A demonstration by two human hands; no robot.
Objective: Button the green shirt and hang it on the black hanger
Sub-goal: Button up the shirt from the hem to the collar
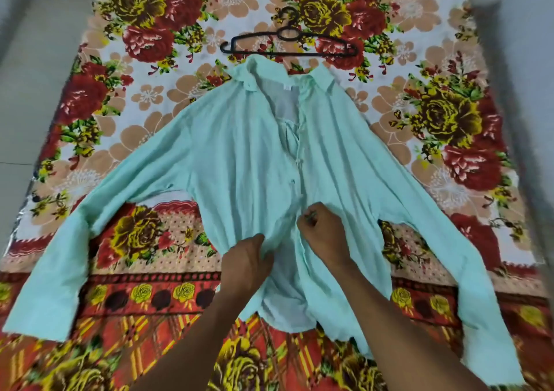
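The green shirt lay face up and spread flat on a floral bedsheet, its collar pointing away from the person and both long sleeves stretched out to either side; the left hand gripped a fold of the shirt's left front panel near the hem, its fingers curled into the cloth; the right hand sat just beside it across the placket, its fingers bunched together and pinching the edge of the opposite panel at a button position, though the button itself was too small to make out; so both grips were clamped on the fabric, close together but not touching each other. Above the two grips, along the placket, a few buttons appeared fastened, while the neck stood open and showed the paler inside of the back; below the grips the front hung open down to the hem. Well beyond the grips, just past the collar and nearly touching it, the black hanger lay flat on the sheet with its hook pointing away from the person. The sheet was printed with large red and yellow roses and peach blossoms on a white ground, and nearer the person it changed to a red and orange border with a row of small yellow roses; it covered a surface that ran out to both sides of the grips. Pale grey floor showed to the far left of the sheet, and a blurred grey strip ran along its right edge.
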